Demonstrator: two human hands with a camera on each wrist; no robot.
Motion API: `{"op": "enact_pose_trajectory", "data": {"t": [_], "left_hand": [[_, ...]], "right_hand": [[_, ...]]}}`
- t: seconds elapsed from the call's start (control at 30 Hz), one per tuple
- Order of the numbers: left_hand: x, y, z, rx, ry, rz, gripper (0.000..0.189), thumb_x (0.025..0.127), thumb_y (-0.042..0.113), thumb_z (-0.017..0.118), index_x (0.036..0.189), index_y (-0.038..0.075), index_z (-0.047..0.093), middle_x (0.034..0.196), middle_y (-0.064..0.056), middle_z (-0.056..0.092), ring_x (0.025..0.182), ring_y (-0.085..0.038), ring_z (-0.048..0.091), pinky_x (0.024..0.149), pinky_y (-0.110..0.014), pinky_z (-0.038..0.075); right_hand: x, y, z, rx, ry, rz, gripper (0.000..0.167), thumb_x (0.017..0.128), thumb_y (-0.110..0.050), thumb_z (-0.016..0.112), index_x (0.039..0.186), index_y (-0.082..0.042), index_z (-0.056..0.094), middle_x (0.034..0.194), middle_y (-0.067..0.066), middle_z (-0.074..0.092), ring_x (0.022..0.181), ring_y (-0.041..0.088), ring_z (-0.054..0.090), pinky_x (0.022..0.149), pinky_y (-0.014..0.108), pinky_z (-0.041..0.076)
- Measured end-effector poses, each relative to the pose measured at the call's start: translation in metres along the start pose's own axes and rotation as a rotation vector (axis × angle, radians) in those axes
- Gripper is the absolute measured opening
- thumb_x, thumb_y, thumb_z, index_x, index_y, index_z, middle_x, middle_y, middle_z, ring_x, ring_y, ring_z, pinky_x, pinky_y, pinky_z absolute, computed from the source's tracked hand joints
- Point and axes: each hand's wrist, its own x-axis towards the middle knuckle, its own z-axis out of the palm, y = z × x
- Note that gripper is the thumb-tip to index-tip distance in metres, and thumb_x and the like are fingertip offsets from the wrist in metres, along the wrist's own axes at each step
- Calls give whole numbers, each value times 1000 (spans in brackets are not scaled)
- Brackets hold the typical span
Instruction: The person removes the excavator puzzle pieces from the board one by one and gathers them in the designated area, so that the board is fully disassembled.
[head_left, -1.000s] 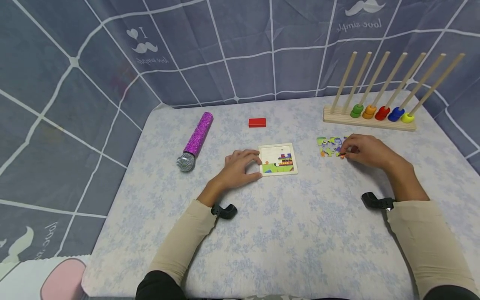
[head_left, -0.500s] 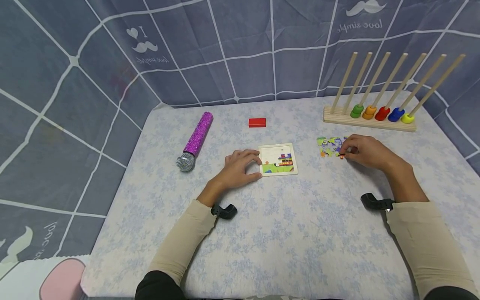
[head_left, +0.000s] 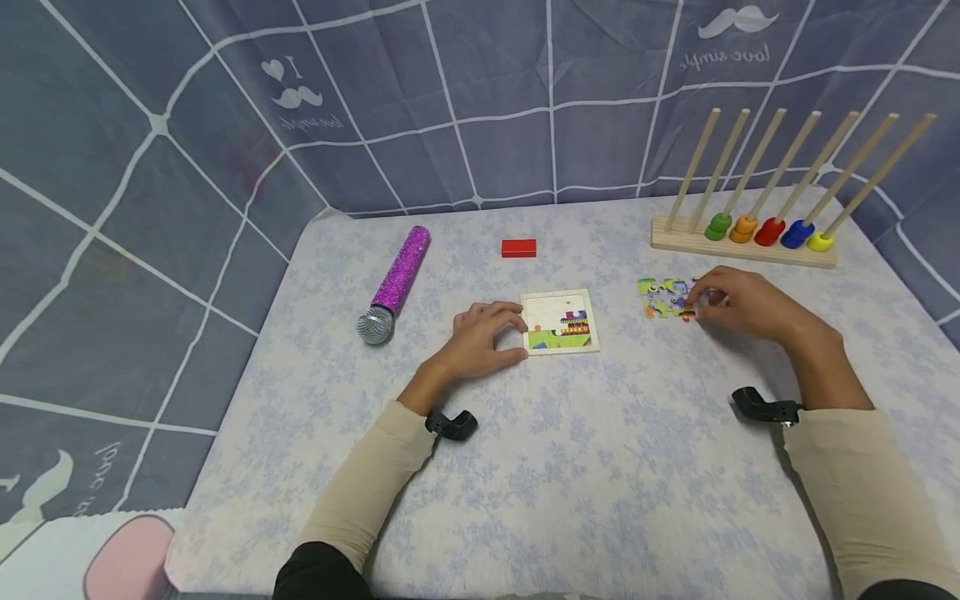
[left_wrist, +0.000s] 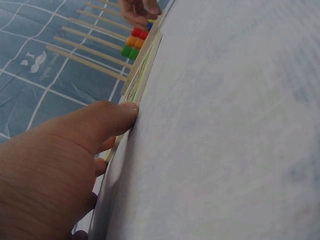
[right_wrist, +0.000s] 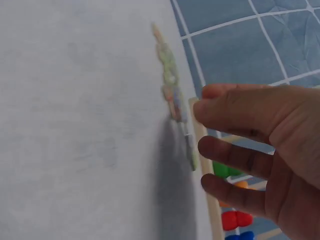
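In the head view my left hand [head_left: 483,340] rests at the left side of a small square puzzle board [head_left: 561,342]. Its index fingertip and thumb touch the light frame, set apart along that edge; a train picture fills the board's lower part. The left wrist view shows the thumb [left_wrist: 117,117] lying along the board's edge. My right hand [head_left: 742,304] is over a flat cluster of colourful jigsaw pieces [head_left: 660,297], fingertips right at its right end and covering part of it. From the right wrist, its fingers appear loosely bent, with no piece visible between them.
Behind the pieces stands a wooden bead stacker [head_left: 742,243] with tall pegs and coloured beads. A red block [head_left: 518,248] lies behind the board. To the left is a glittery purple microphone [head_left: 395,283]. A grey-blue checked curtain [head_left: 510,150] borders the table's back and left.
The right hand's index fingertip has risen slightly from the jigsaw pieces and its gap to the thumb has widened. The left hand stays at the board. The head view has shifted slightly.
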Motion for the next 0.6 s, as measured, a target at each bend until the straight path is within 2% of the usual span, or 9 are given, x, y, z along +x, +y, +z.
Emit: {"op": "enact_pose_trajectory", "data": {"t": [0.07, 0.17, 0.27, 0.4, 0.5, 0.6], "left_hand": [[1, 1, 0, -1, -3, 2, 32, 93, 40, 74, 119, 24, 63, 153, 2, 45, 132, -27, 37, 100, -53, 24], [3, 1, 1, 0, 0, 5, 32, 93, 40, 73, 119, 24, 63, 153, 2, 45, 132, -27, 37, 101, -53, 24], [5, 0, 1, 2, 5, 10, 32, 93, 40, 73, 119, 24, 63, 153, 2, 45, 133, -28, 36, 101, -53, 24], [3, -1, 1, 4, 9, 10, 32, 92, 40, 74, 118, 24, 64, 152, 2, 46, 131, -28, 38, 100, -53, 25], [0, -2, 1, 6, 5, 8, 32, 92, 40, 74, 118, 24, 64, 152, 2, 46, 129, -27, 39, 99, -53, 26], [-1, -1, 1, 1, 1, 14, 32, 93, 40, 74, 118, 24, 64, 152, 2, 46, 129, -27, 39, 98, -52, 26]], "right_hand": [[0, -3, -3, 21, 9, -4, 21, 90, 0, 72, 111, -1, 70, 115, 17, 63, 97, 33, 61, 82, 52, 49], [5, -14, -3, 38, -4, -76, 23, 92, -2, 72, 114, 2, 68, 114, 17, 64, 98, 33, 63, 82, 52, 49], [18, -36, 3, 43, -36, -154, 24, 92, -3, 73, 115, 2, 69, 114, 15, 66, 99, 31, 63, 83, 51, 49], [43, -77, 23, 55, -105, -235, 25, 92, -3, 72, 117, 1, 70, 116, 13, 66, 104, 31, 62, 87, 50, 48], [60, -104, 41, 11, -159, -282, 28, 93, -8, 73, 120, 0, 70, 118, 14, 66, 109, 31, 61, 93, 50, 47], [71, -123, 53, -99, -196, -252, 30, 92, -11, 75, 119, -1, 72, 118, 15, 65, 110, 32, 61, 94, 51, 47]]}}
